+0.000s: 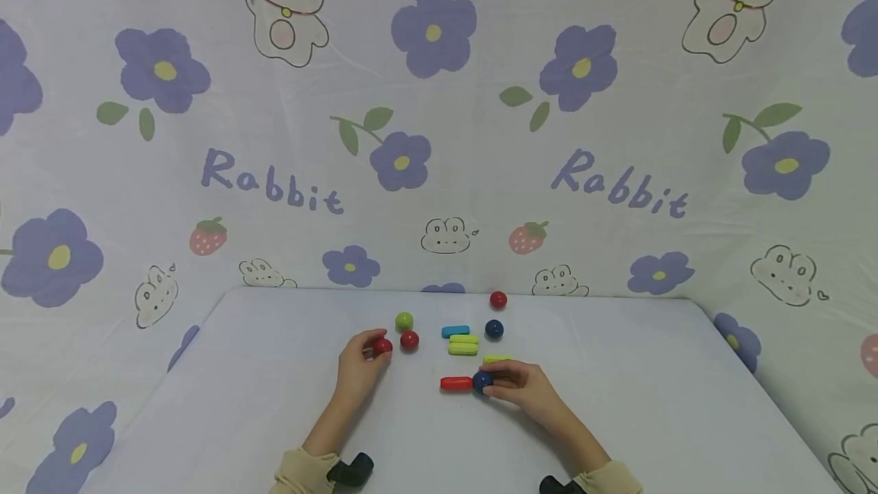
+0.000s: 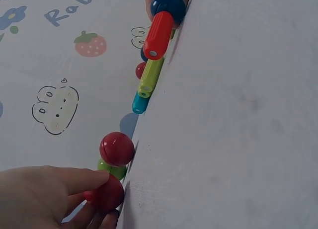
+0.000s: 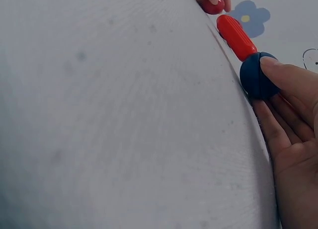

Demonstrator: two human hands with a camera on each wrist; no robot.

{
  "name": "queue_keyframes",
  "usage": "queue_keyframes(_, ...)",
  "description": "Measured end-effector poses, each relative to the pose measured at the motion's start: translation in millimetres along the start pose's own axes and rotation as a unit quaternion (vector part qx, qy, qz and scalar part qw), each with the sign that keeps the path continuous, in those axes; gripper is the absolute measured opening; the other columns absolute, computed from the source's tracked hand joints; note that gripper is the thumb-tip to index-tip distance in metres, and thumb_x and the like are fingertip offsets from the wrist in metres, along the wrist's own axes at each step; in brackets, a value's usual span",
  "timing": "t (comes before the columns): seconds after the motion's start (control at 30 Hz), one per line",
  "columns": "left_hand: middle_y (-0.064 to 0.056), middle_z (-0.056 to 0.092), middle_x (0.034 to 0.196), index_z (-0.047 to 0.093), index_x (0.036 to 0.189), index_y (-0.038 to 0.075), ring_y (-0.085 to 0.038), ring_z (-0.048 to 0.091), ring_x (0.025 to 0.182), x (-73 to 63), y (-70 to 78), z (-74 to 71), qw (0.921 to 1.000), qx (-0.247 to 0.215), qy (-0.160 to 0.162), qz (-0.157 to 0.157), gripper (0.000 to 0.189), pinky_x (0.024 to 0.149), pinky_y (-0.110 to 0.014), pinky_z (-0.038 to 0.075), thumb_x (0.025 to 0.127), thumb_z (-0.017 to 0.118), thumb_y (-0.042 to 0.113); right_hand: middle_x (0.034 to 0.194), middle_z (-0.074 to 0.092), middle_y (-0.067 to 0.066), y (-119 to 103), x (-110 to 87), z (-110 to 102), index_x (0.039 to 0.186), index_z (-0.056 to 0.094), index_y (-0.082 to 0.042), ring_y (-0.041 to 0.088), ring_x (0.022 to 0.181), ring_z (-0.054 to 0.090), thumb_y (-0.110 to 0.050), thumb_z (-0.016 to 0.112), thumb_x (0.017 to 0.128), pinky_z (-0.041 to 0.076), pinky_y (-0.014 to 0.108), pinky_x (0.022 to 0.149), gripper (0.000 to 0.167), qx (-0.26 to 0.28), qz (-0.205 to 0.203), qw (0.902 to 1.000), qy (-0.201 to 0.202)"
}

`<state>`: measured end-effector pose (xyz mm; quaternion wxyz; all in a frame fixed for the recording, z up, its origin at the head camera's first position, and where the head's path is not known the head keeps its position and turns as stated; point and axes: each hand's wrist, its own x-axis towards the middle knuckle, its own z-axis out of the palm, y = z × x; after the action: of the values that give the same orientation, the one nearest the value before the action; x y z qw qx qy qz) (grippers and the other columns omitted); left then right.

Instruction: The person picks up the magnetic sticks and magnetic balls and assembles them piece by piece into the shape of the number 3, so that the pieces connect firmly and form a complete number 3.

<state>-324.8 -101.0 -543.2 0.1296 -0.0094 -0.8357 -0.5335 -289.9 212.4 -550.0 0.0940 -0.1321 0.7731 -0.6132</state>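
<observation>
Left hand (image 1: 358, 366), one: grip pinching a held red ball (image 1: 382, 347), leftmost of the pieces. Right hand (image 1: 527, 389), one: grip pinching a held blue ball (image 1: 482, 382), which touches the end of a red stick (image 1: 456, 383) on the near side of the group. On the white surface (image 1: 206, 418): second red ball (image 1: 409, 340), just beside the held one; green ball (image 1: 404, 321), behind; light blue stick (image 1: 456, 332); two yellow-green sticks (image 1: 463, 350), side by side; third yellow-green stick (image 1: 497, 358), near the right hand; loose blue ball (image 1: 494, 328); third red ball (image 1: 498, 299), farthest back.

Beige fabric left sleeve (image 1: 302, 471), creased. Black, bent, rounded-end device (image 1: 353, 470) against its inner side. Well right of that sleeve: matching beige right sleeve (image 1: 612, 479), second black device (image 1: 559, 486) alongside.
</observation>
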Motion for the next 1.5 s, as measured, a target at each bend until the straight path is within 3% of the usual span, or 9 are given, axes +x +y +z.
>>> queue_keyframes(0.57,-0.017,0.069,0.111,0.070,0.110,0.003,-0.030,0.067,0.105,-5.0,-0.1,-2.9,0.9994,-0.011,-0.030,0.014,0.032,0.088,-0.034,0.056,0.079,0.077,0.005,0.135,0.058,0.020,-0.7,-0.3,1.0,0.125,0.063,-0.004,0.020,0.114,0.066,-0.020,0.076,0.084,0.052,0.020,0.094,0.045,-0.002,-0.001,1.0000,0.005)
queue_keyframes(0.77,-0.018,0.069,0.108,0.069,0.109,0.001,-0.031,0.068,0.102,-5.9,1.1,-3.0,0.9971,-0.018,-0.068,0.032,0.033,0.087,-0.033,0.057,0.078,0.079,0.005,0.135,0.058,0.020,0.0,-0.3,0.9,0.125,0.063,-0.003,0.018,0.113,0.066,-0.019,0.075,0.085,0.052,0.021,0.093,0.046,0.002,-0.003,1.0000,0.005)
queue_keyframes(0.97,-0.018,0.068,0.112,0.068,0.111,0.002,-0.030,0.068,0.104,-5.4,-1.3,-0.1,0.9936,-0.027,-0.108,0.020,0.036,0.089,-0.033,0.056,0.077,0.080,0.005,0.135,0.059,0.018,0.4,-1.1,0.6,0.125,0.064,-0.005,0.023,0.116,0.065,-0.020,0.077,0.084,0.052,0.020,0.094,0.046,0.003,0.002,1.0000,0.007)
queue_keyframes(1.17,-0.014,0.065,0.116,0.066,0.113,0.006,-0.029,0.065,0.111,-5.6,-0.6,0.6,0.9874,-0.044,-0.152,0.010,0.037,0.091,-0.031,0.055,0.079,0.079,0.007,0.135,0.058,0.019,0.0,-0.3,1.5,0.125,0.063,-0.003,0.019,0.114,0.066,-0.020,0.076,0.084,0.052,0.021,0.094,0.046,-0.003,-0.001,0.9999,0.010)
queue_keyframes(1.5,-0.014,0.063,0.120,0.063,0.116,0.006,-0.029,0.065,0.112,-8.0,0.6,-0.7,0.9758,-0.060,-0.210,0.013,0.039,0.092,-0.031,0.055,0.080,0.079,0.012,0.135,0.058,0.019,-1.1,-1.7,1.1,0.125,0.063,-0.004,0.023,0.116,0.065,-0.019,0.076,0.084,0.052,0.021,0.093,0.046,0.008,0.000,0.9999,0.009)
